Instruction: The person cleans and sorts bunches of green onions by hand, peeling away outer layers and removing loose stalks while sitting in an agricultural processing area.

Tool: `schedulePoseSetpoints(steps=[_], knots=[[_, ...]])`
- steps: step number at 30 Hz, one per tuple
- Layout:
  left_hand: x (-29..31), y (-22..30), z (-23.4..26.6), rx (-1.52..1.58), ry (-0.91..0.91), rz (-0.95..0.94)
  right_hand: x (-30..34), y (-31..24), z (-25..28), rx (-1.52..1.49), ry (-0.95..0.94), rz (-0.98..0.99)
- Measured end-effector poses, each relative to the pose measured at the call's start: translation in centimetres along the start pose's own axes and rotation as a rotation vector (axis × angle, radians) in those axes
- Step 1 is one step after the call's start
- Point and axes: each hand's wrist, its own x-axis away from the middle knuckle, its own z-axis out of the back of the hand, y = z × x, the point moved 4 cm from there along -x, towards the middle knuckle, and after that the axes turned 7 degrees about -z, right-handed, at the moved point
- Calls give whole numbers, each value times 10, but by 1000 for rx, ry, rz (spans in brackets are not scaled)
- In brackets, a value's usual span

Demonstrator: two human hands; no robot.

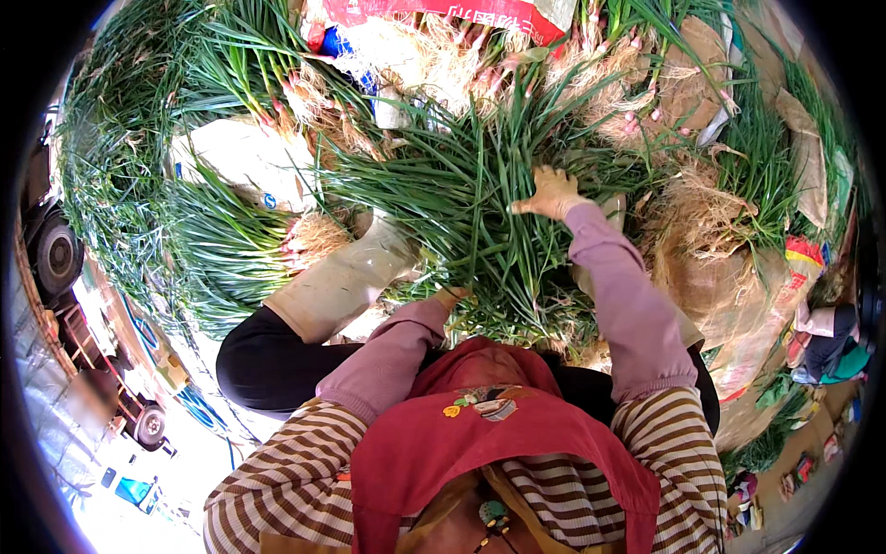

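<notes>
A large heap of long green spring onion leaves lies between my knees. My right hand rests at the heap's right side, fingers spread and touching the leaves. Low on the heap's near side is my left hand, its fingers mostly hidden among the greens, so its grip does not show. To the left, a bundle of spring onions lies with its pinkish bulbs and pale roots toward my leg. Another row of rooted bulbs stretches along the far side.
Pale boots on my bent legs flank the heap. Brown sacking and a root clump lie at right. A red and white sack covers some onions at the far edge. Wheeled carts stand at far left.
</notes>
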Motion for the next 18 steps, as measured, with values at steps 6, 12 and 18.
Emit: schedulePoseSetpoints(steps=[6,12,18], knots=[[27,-53,27,346,45,77,23,-10,-80,-45,-46,55],[12,-68,23,310,106,-163,-1,1,-191,-579,-268,-21],[-24,-50,-31,-205,22,-349,13,57,-181,-1089,-214,212]])
